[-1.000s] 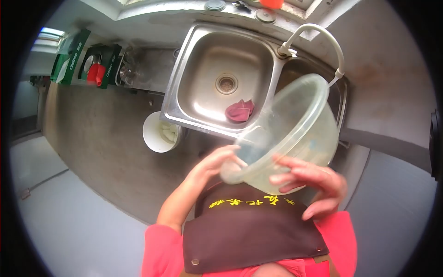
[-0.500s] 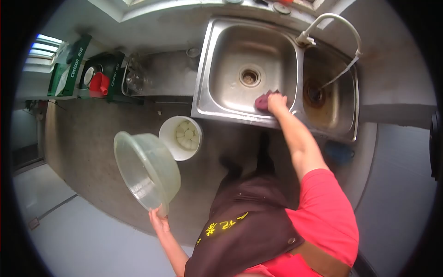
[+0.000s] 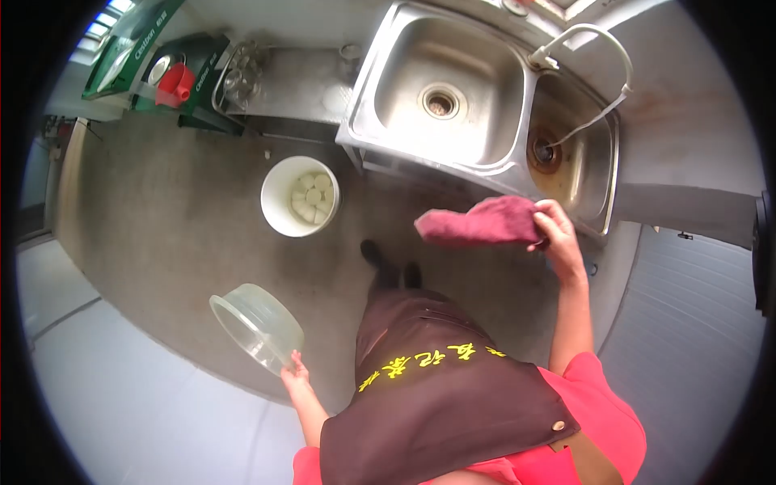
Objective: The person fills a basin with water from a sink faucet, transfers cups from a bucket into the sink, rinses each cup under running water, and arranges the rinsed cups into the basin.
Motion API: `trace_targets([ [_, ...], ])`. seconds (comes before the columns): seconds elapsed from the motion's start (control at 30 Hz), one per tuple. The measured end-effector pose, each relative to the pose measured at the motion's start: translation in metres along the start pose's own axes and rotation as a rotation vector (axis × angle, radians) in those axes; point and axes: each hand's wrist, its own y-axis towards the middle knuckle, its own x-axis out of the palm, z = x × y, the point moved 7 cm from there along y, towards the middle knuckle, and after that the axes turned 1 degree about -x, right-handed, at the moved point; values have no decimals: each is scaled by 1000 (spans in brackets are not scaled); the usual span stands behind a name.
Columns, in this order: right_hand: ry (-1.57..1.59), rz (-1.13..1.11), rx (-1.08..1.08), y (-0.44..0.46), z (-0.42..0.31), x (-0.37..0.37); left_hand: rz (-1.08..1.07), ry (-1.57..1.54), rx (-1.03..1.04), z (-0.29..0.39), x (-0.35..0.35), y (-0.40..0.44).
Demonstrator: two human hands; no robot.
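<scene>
My left hand grips the rim of a large translucent plastic basin, held tilted on its side over the floor. The basin's inside faces left and down. In my right hand a maroon cloth is pinched at one end and stretches out to the left in the air. The cloth is just in front of the steel double sink, apart from it. Water runs from the white curved faucet into the right bowl.
A white bucket with pale round pieces inside stands on the floor in front of the sink. Left of the sink is a steel table with glassware. Green crates and a red scoop are farther left.
My right hand has lifted the cloth out of the left sink bowl and brought it back toward me. The basin has moved lower, nearer my body, away from the bucket.
</scene>
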Motion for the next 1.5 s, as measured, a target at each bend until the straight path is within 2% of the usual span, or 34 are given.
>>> trace_targets([
  [0.13,23,-235,270,4,124,34,33,-83,-46,-19,-42,-14],
  [0.2,122,-119,321,25,208,43,61,-87,-43,-22,-56,-23],
  [0.27,82,-22,362,46,256,49,95,-76,-21,-22,-65,-30],
  [0.4,81,137,235,90,264,56,69,-70,10,0,-89,-20],
  [0.5,197,200,146,106,260,51,68,-70,32,18,-89,-28],
  [0.6,42,338,295,112,275,48,104,-127,-9,32,-82,-22],
  [0.63,-19,331,439,110,288,49,96,-114,0,40,-78,-15],
  [0.73,-451,236,617,104,322,51,86,-62,29,68,-60,10],
  [0.8,-749,181,395,118,368,56,86,-32,24,81,-43,22],
  [0.83,-760,188,293,107,357,79,87,-20,12,86,-34,26],
  [0.9,-772,15,245,97,363,129,67,14,5,93,-14,41],
  [1.0,-778,-212,340,81,379,209,18,126,41,104,11,61],
  [1.07,-980,-353,264,70,351,268,-11,228,90,100,36,64],
  [1.2,-919,-625,274,65,292,368,-18,287,128,89,75,57],
  [1.23,-782,-582,117,72,274,383,-46,297,101,87,80,64],
  [1.27,-660,-518,-39,79,251,386,-76,314,52,76,85,73],
  [1.33,-485,-254,-254,85,160,369,-21,311,-24,75,83,84],
  [1.4,-422,64,-385,89,64,305,20,291,-44,77,86,81],
  [1.43,-834,291,-873,78,-7,273,67,264,-52,81,81,89],
  [1.47,-462,454,-461,107,5,186,117,233,-54,80,78,93],
  [1.5,-86,637,-602,107,-43,130,176,198,-58,71,81,87],
])
